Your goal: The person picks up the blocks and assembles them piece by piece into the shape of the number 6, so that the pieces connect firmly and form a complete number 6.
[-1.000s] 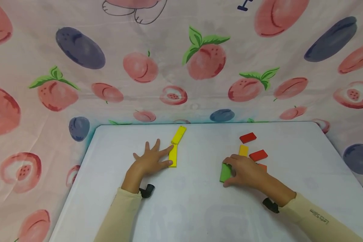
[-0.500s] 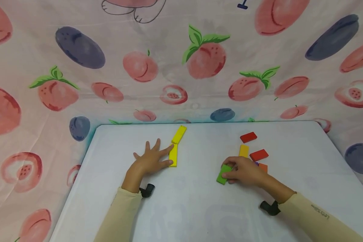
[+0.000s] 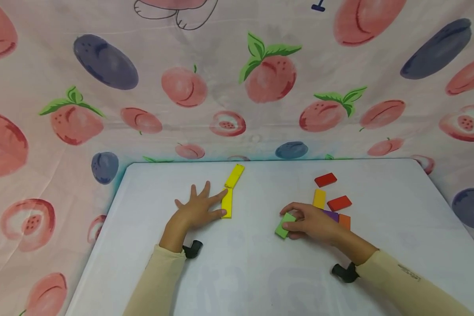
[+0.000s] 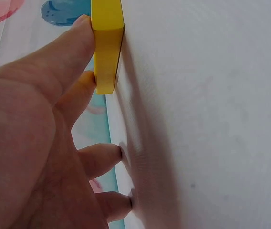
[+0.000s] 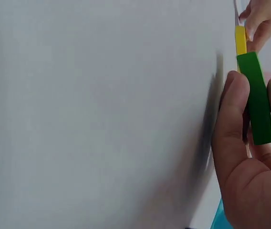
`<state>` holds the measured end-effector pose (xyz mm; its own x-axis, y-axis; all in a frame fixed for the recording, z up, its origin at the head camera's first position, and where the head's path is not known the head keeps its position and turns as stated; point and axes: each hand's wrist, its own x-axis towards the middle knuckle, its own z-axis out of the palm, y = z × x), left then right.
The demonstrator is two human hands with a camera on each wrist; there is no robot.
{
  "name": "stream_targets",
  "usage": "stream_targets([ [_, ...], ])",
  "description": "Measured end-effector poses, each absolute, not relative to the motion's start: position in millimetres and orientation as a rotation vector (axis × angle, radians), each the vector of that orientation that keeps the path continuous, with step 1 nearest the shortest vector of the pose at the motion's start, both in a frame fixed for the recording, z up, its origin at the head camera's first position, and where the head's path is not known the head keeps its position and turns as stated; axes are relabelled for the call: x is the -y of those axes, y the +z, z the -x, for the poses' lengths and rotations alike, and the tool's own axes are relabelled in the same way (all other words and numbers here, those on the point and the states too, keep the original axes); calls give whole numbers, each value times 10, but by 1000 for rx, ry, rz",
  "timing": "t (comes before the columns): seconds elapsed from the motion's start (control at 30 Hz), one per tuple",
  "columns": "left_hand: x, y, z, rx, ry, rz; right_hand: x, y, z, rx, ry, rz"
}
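Observation:
My right hand [image 3: 314, 224] pinches a green rectangular block [image 3: 285, 225] between thumb and fingers. In the right wrist view that green block [image 5: 257, 98] is held above the white surface, its shadow falling beside the fingers. On the left side, my left hand [image 3: 195, 210] lies with its fingers spread, thumb and index fingertips resting on a yellow block [image 3: 227, 206]. A second yellow block [image 3: 235, 176] joins its far end at a slant. Close up in the left wrist view, the thumb touches the yellow block [image 4: 108, 47] and the other fingertips press on the surface.
Beyond my right hand lie two red blocks [image 3: 339, 203], an orange-yellow block [image 3: 319, 199], a purple block [image 3: 331, 215] partly covered by the hand, and an orange block [image 3: 344, 221]. The white table [image 3: 253, 272] ends at a fruit-print curtain [image 3: 229, 87].
My right hand has picked up the green block, turned it and carried it leftward, uncovering more of the purple block. My left hand stays on the yellow block.

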<state>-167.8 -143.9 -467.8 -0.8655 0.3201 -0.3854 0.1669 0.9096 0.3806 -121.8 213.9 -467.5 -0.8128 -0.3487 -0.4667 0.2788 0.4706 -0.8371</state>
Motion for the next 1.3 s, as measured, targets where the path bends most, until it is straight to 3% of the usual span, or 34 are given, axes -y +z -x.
stream_targets([
  [1.3, 1436, -4688, 1685, -2623, 450, -353, -1236, -4684, 1514, -2280, -1262, -10],
])
